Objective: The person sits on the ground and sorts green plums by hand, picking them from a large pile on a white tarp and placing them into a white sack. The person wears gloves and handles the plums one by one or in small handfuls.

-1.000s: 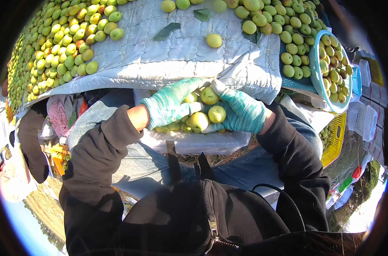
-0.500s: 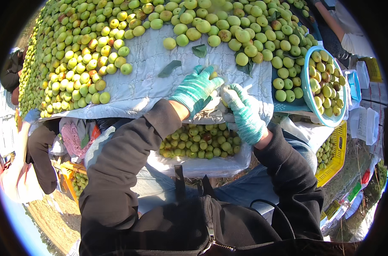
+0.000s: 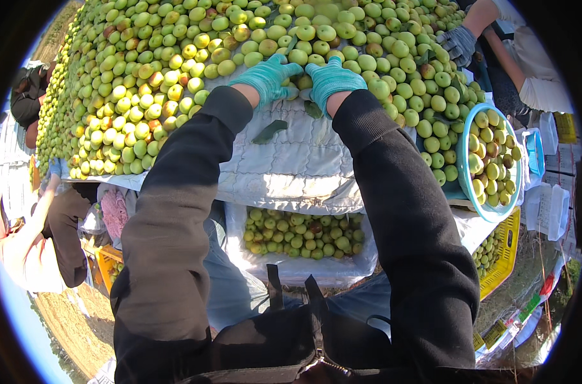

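Observation:
Both my hands wear green knitted gloves and reach forward to the near edge of a large heap of green jujubes [image 3: 134,96], some blushed brown. My left hand [image 3: 263,79] has its fingers stretched over the fruit, with the thumb apart. Beside it, my right hand [image 3: 334,83] reaches among the jujubes with fingers extended. Its palm side is hidden, and I see nothing held in either hand. Beneath them lies a pale quilted cloth [image 3: 288,169] with a dark green leaf [image 3: 270,131] on it. Below its edge, a plastic-lined container [image 3: 304,274] between my legs holds more jujubes.
A light-blue round basket [image 3: 463,168] full of jujubes stands at the right, above a yellow crate [image 3: 510,253] of fruit. A co-worker's gloved hand [image 3: 458,45] is at the upper right. Another person's gloved hand [image 3: 54,168] touches the heap's left edge.
My hands have moved forward from above the cloth to the heap's edge and come apart. Jujubes have come nearer over the cloth. A co-worker's gloved hand has appeared at the upper right.

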Demonstrator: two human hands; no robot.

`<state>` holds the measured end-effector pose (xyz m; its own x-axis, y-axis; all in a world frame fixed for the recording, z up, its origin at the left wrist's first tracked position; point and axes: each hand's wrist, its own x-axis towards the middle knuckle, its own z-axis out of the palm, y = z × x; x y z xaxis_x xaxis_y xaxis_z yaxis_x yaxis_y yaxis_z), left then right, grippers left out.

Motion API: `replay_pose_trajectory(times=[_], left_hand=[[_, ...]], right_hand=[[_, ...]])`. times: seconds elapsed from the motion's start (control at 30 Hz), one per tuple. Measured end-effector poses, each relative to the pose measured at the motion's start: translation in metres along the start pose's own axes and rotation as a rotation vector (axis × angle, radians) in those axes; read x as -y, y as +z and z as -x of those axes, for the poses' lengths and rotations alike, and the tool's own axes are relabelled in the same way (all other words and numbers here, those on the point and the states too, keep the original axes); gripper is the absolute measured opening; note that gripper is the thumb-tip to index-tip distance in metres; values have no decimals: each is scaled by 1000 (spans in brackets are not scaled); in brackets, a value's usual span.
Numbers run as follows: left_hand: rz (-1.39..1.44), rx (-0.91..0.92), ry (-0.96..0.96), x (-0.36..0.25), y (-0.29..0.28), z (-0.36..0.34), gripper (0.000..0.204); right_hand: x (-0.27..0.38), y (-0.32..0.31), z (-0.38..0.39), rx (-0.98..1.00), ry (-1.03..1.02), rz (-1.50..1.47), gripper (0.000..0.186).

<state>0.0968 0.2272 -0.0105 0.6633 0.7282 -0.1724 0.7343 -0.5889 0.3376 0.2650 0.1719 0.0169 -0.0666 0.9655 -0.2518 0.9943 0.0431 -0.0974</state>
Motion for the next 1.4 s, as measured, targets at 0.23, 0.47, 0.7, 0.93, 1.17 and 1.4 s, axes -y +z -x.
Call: replay_pose_trajectory(times=[0.23,0.47,0.7,0.93,1.17,1.4], left_hand=[[-73,103,52,-1,0,5,56],[1173,10,-208,-45,-22,87,51],[1853,189,-132,-114,-5,193,42],[2265,447,-299,-124,33,227,64],[977,127,352,-99,59,230,67],[1169,389,88,-107,63,218,86]], right_hand=[[-9,1,16,-13,-102,-1,56],[-27,-12,67,-236,-335,-633,61],[-16,-9,199,82,-326,-1151,64],[-5,13,235,221,-403,-1147,59],[-13,23,234,369,-463,-1147,54],[2,39,229,328,-351,-1167,62]])
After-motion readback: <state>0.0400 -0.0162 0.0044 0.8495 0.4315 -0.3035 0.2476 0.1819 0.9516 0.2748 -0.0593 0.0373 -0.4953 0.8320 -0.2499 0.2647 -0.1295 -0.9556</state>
